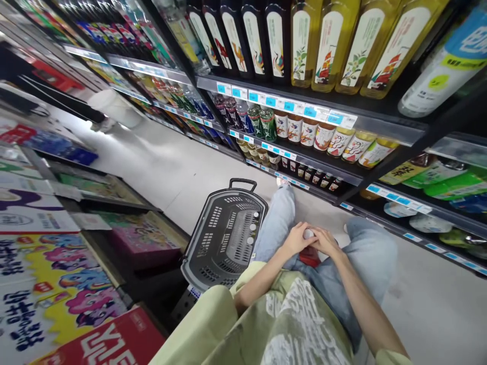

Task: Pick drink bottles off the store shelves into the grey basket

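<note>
Shop aisle, I'd say supermarket. Black metal shelving (337, 173) is packed with rows of labelled glass and plastic drink bottles (325, 43), with small blue price tags (289, 106) on the shelf edges. A grey perforated plastic shopping basket (224, 238) sits on the pale floor (163, 167).

A grey basket (224, 238) stands on the pale floor (160, 162); bottled drinks (323, 134) line the shelves (380, 128); colourful boxes (144, 238) sit opposite.

Two hands, left hand (296, 238) and right hand (326, 241), are gripping | one red-labelled bottle (309, 257) is sitting inside the grip | one basket (224, 238) is standing just left of it
</note>
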The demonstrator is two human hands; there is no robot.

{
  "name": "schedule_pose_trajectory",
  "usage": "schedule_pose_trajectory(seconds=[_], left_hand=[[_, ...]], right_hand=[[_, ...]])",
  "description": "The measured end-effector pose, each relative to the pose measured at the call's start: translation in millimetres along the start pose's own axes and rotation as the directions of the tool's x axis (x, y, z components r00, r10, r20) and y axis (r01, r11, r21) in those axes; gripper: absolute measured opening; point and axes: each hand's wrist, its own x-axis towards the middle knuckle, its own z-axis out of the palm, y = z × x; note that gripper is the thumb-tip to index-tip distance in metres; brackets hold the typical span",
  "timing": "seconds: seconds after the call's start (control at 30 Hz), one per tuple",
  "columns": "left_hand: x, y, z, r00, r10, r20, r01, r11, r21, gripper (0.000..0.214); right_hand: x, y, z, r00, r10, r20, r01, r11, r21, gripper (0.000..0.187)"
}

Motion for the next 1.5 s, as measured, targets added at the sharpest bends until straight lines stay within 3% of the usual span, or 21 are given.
schedule_pose_trajectory(seconds=[0.1, 0.23, 0.33, 0.4, 0.47, 0.57, 0.63, 0.73, 0.87, 0.97, 1.03, 1.17, 1.23, 1.37, 1.5], left_hand=[[-1.2, 6.5, -4.0, 0.999, -0.036, -0.015, 0.036, 0.999, 0.008, 0.037], [0.5, 27.7, -11.4, 0.994, -0.096, -0.044, 0.097, 0.995, 0.008, 0.035], [-0.5, 50.4, -31.8, 0.998, -0.054, -0.035, 0.055, 0.998, 0.041, 0.034], [-6.2, 65.7, -55.6, 0.996, -0.025, -0.081, 0.029, 0.998, 0.052, 0.029], [-15.9, 79.1, -86.1, 0.98, -0.042, -0.195, 0.052, 0.997, 0.049, 0.024], [-32.6, 93.3, -138.7, 0.921, -0.15, -0.359, 0.157, 0.988, -0.008, 0.022], [-41.9, 98.1, -173.2, 0.896, -0.239, -0.375, 0.207, 0.971, -0.123, 0.027], [-53.0, 97.7, -216.3, 0.868, -0.324, -0.377, 0.235, 0.936, -0.263, 0.032], [-70.4, 85.6, -248.7, 0.769, -0.476, -0.427, 0.333, 0.868, -0.368, 0.036], [-86.9, 69.9, -255.7, 0.691, -0.57, -0.444, 0.396, 0.813, -0.426, 0.041], [-97.3, 54.3, -255.2, 0.666, -0.586, -0.463, 0.43, 0.808, -0.403, 0.041], [-115.2, 1.4, -246.4, 0.642, -0.512, -0.57, 0.538, 0.831, -0.141, 0.031], [-124.8, -36.4, -237.9, 0.621, -0.489, -0.613, 0.615, 0.788, -0.006, 0.027], [-147.3, -120.0, -210.8, 0.48, -0.638, -0.602, 0.794, 0.608, -0.011, 0.024], [-169.6, -185.3, -170.4, 0.332, -0.806, -0.49, 0.922, 0.387, -0.011, 0.026]], right_hand=[[-1.6, -3.0, -1.9, 1.0, -0.015, -0.006, 0.015, 1.0, -0.02, 0.044], [-3.7, -10.1, -0.5, 0.998, -0.006, -0.066, 0.016, 0.989, 0.144, 0.061], [-2.1, -23.1, 4.7, 0.978, -0.026, -0.205, 0.081, 0.961, 0.265, 0.069], [-0.2, -32.2, 8.2, 0.948, -0.038, -0.316, 0.148, 0.93, 0.335, 0.072], [0.9, -34.9, 9.3, 0.926, -0.027, -0.375, 0.186, 0.899, 0.397, 0.072], [-1.2, -17.9, 4.9, 0.935, 0.032, -0.354, 0.118, 0.911, 0.394, 0.052], [-5.3, 4.0, -0.6, 0.945, 0.105, -0.309, 0.019, 0.927, 0.376, 0.04], [-12.1, 34.2, -9.6, 0.928, 0.224, -0.296, -0.094, 0.913, 0.397, 0.044], [-17.3, 46.2, -16.6, 0.88, 0.315, -0.355, -0.134, 0.883, 0.45, 0.051], [-18.8, 40.6, -15.9, 0.888, 0.33, -0.32, -0.146, 0.863, 0.484, 0.052], [-19.3, 37.0, -14.2, 0.899, 0.327, -0.292, -0.157, 0.862, 0.482, 0.051], [-19.6, 37.0, -12.2, 0.901, 0.344, -0.265, -0.198, 0.868, 0.456, 0.049], [-19.4, 39.4, -11.9, 0.903, 0.35, -0.248, -0.216, 0.87, 0.443, 0.049], [-19.5, 43.5, -10.5, 0.908, 0.366, -0.204, -0.254, 0.867, 0.428, 0.048], [-20.0, 43.7, -8.7, 0.903, 0.406, -0.143, -0.315, 0.85, 0.422, 0.044]])
